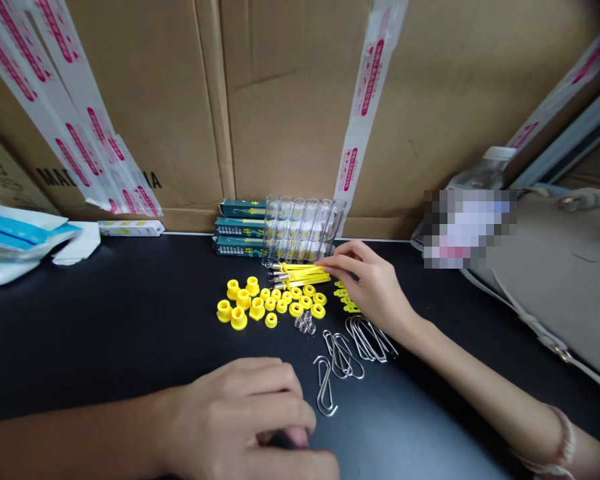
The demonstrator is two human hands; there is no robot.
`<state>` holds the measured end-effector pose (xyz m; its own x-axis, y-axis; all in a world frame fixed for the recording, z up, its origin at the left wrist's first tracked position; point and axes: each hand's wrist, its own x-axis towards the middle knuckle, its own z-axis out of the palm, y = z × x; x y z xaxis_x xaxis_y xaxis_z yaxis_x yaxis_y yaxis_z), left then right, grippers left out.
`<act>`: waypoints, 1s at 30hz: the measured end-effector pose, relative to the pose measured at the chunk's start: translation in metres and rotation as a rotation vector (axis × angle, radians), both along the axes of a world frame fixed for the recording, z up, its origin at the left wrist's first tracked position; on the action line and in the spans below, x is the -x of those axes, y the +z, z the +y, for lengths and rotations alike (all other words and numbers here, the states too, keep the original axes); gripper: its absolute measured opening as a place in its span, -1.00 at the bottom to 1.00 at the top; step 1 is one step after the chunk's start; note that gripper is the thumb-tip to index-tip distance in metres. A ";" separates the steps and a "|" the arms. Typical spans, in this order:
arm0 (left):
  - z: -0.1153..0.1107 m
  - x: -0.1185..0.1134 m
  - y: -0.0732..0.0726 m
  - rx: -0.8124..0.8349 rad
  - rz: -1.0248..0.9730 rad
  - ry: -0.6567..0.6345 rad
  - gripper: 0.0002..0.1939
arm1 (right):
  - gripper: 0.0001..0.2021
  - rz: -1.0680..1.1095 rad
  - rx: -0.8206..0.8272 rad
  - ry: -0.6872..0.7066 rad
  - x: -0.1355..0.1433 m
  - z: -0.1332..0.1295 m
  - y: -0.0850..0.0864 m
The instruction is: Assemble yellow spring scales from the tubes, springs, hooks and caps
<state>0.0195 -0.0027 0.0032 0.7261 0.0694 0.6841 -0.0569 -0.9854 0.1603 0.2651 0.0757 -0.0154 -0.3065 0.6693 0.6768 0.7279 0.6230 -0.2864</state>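
My right hand (373,283) pinches the end of a yellow plastic rod with a metal tip, at the pile of yellow rods (300,275). My left hand (250,417) is curled at the front, its fingers bent round toward the thumb; what it holds, if anything, is hidden. Between the hands lie yellow flanged caps (239,319), yellow rings (319,311) and small clear pieces (306,323). Bent metal wire hooks (326,387) lie in front of the right hand. Flat yellow notched pieces (350,305) are partly covered by that hand.
Clear tubes (300,230) stand in a row behind the rods, before green boxes (239,228). A large cardboard box (290,100) closes off the back. A plastic bottle (480,175) and a beige bag (560,267) are at right, a blue-white packet (20,233) at left.
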 end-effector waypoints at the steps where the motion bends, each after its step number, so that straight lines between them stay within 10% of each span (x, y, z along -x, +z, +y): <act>1: 0.001 0.000 -0.001 0.022 0.001 -0.006 -0.74 | -0.78 0.005 0.005 -0.005 0.002 0.000 0.000; 12: -0.001 0.006 -0.005 0.117 0.136 0.253 -0.59 | -0.78 0.016 0.006 -0.067 0.009 0.007 -0.006; 24: 0.005 0.004 -0.001 0.225 0.070 0.039 -0.73 | -0.76 0.132 -0.025 -0.115 -0.017 -0.056 0.020; 30: 0.006 0.003 -0.002 0.159 0.199 0.027 -0.66 | -0.80 0.020 -0.003 0.168 -0.020 -0.086 0.011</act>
<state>0.0163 0.0028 0.0009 0.8419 0.1859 0.5065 0.0177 -0.9478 0.3185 0.2854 -0.0099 -0.0043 -0.4006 0.6078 0.6856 0.6076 0.7363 -0.2978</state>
